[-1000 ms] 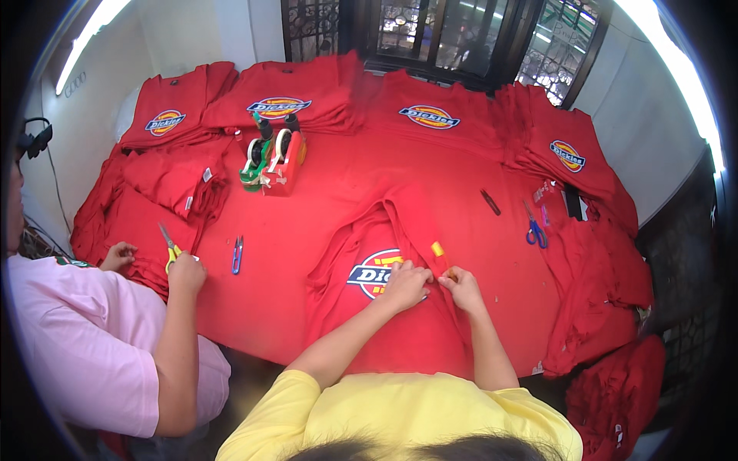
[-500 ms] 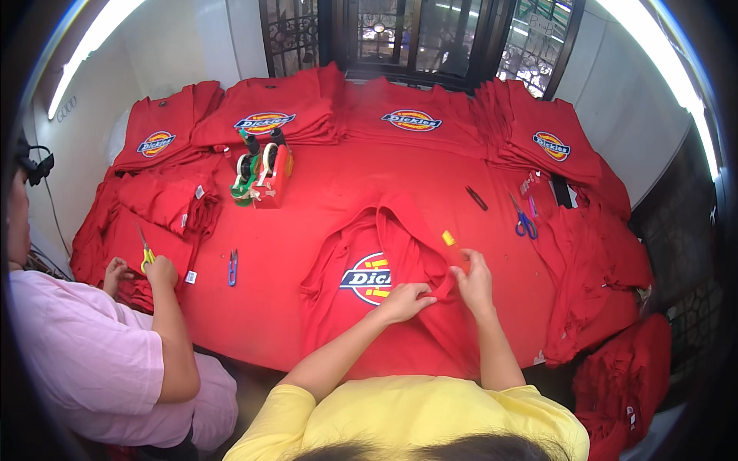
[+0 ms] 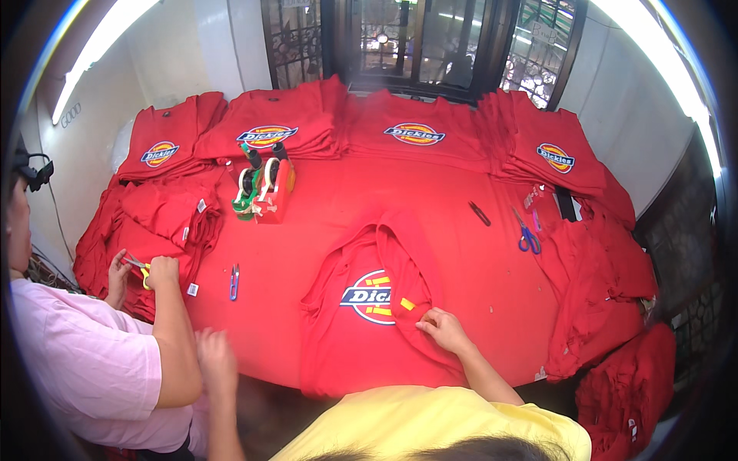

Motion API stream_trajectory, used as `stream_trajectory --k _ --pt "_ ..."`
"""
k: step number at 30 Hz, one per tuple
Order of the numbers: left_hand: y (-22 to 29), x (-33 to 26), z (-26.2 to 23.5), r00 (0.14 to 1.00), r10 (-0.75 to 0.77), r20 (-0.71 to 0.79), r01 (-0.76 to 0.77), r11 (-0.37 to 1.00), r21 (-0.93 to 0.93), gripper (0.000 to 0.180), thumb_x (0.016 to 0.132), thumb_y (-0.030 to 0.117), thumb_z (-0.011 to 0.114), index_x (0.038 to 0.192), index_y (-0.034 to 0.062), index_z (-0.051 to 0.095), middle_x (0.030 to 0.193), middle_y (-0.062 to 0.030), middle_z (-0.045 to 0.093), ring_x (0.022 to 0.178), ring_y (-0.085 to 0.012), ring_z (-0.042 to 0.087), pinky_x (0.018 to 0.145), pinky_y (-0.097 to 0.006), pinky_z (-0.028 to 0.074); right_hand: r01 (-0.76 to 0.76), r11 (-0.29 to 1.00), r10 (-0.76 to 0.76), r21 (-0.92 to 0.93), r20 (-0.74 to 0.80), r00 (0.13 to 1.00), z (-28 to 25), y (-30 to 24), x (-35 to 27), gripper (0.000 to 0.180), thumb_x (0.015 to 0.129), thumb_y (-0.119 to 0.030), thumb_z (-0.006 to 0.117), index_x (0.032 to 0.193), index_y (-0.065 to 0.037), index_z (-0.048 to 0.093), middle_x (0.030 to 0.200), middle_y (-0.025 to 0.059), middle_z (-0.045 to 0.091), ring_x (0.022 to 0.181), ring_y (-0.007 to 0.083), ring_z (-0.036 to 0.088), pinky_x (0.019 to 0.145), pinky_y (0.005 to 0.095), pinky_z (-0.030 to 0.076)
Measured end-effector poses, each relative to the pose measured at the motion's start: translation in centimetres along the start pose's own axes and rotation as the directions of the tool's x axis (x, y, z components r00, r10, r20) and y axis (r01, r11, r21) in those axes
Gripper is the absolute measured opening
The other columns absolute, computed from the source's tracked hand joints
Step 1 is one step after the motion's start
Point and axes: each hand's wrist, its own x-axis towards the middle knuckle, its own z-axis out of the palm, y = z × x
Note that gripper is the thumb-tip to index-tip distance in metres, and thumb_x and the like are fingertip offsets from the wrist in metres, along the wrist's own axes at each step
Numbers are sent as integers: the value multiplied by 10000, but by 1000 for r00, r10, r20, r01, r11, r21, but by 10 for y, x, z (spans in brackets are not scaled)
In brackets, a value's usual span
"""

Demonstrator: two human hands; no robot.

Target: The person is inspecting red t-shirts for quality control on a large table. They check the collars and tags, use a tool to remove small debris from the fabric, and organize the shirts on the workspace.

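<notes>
The shirt point(image 3: 350, 349) is apparently being worked, yellow-tipped item point(image 3: 407, 304) seemingly pinched by right hand point(image 3: 441, 329); grip of blurred left hand point(image 3: 218, 359) cannot be told; steadying seems needed.

Shirt point(image 3: 338, 346) lay on the table point(image 3: 330, 192), front centre; right hand point(image 3: 444, 330) was at its right edge, small tag point(image 3: 407, 304) just left of that hand. Left hand point(image 3: 217, 357) was at the table's near left edge, beside the co-worker point(image 3: 84, 361), who stood left with hand-held scissors point(image 3: 144, 274) over the left garment heap point(image 3: 146, 223). Snips point(image 3: 234, 284) lay between that heap and the shirt; tape dispensers point(image 3: 265, 201) sat behind the snips. Right of the shirt, farther back: slim tool point(image 3: 479, 213), then loose scissors point(image 3: 528, 240), then right garment heap point(image 3: 596, 269). Folded stacks point(image 3: 415, 115) lined the back, window point(image 3: 415, 46) behind them.
</notes>
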Motion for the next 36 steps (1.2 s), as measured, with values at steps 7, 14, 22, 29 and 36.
stream_trajectory --k 7,14,22,29,36 --pt "-81 -113 39 858 -347 379 200 905 377 680 761 317 719 1348 43 511 1540 -202 219 1390 -368 274 1092 -487 290 -65 998 66 -11 87 994 -3 0 2 263 866 -268 668 893 -8 646 873 127 624 814 298 608 737 393 474" --pt "31 -29 -80 858 23 512 -10 1000 -27 475 771 263 727 1178 39 627 1285 -188 561 1208 -365 507 990 -465 412 -7 1000 7 0 23 1000 -1 4 2 251 857 -251 676 894 -4 645 834 112 607 775 263 595 710 367 467" --pt "-35 17 -232 662 -5 -749 653 493 574 394 974 192 524 1345 62 513 1391 -47 516 1250 -312 499 1039 -468 354 19 999 -19 -32 20 1000 0 -1 3 239 846 -244 685 874 -9 649 818 117 604 754 267 595 696 371 467" --pt "-69 8 -169 620 135 -773 362 824 435 383 932 310 608 1288 169 598 1407 -46 496 1299 -347 446 1075 -529 295 4 999 -4 -44 1 1000 -2 4 2 253 864 -262 658 851 -14 612 846 144 598 815 329 594 731 413 465" --pt "-4 26 -158 625 34 -780 352 880 320 300 945 147 582 1219 28 605 1218 -128 632 1182 -325 554 1000 -489 416 -250 861 187 443 182 966 -13 9 15 212 927 -241 604 858 -41 600 722 -12 542 689 92 508 630 265 421"
